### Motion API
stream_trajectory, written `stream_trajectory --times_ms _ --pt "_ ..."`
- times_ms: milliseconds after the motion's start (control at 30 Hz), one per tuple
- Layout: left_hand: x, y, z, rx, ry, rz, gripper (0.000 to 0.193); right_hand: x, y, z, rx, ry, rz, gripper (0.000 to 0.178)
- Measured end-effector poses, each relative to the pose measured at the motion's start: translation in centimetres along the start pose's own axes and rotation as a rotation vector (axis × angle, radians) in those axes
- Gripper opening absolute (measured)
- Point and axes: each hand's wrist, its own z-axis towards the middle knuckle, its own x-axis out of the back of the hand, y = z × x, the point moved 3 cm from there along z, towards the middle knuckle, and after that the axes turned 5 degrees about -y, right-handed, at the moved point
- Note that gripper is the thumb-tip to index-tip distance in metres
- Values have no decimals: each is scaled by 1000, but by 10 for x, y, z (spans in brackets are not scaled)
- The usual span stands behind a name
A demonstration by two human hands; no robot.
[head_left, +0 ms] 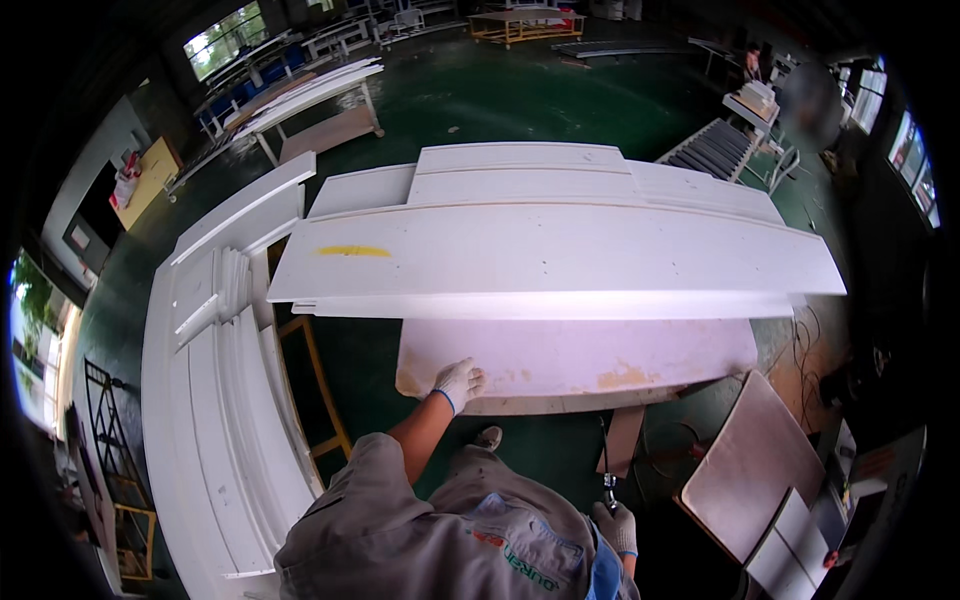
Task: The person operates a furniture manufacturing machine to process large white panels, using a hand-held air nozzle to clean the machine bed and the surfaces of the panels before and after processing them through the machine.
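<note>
My left hand [458,383], in a white glove, rests fingers curled on the near left corner of a pale board [580,357] with tan patches, lying flat in front of me. Above that board sits a stack of long white panels [560,262]; the top one carries a yellow smear [352,251]. My right hand [617,526], also gloved, hangs low by my hip and grips a thin metal tool [606,470] with a hose or rod rising from it.
Long white boards [215,400] lie stacked on a rack at my left over a yellow frame [322,390]. A tilted grey panel [752,462] stands at right with cables behind. Green floor, more tables with panels and a person far back.
</note>
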Motion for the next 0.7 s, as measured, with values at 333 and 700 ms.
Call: stream_trajectory --times_ms 333,700 --pt "148 217 71 -501 499 -454 36 -64 -180 135 -19 -109 415 30" --pt "-4 430 215 -1154 691 1143 42 -33 -199 172 -190 41 290 26"
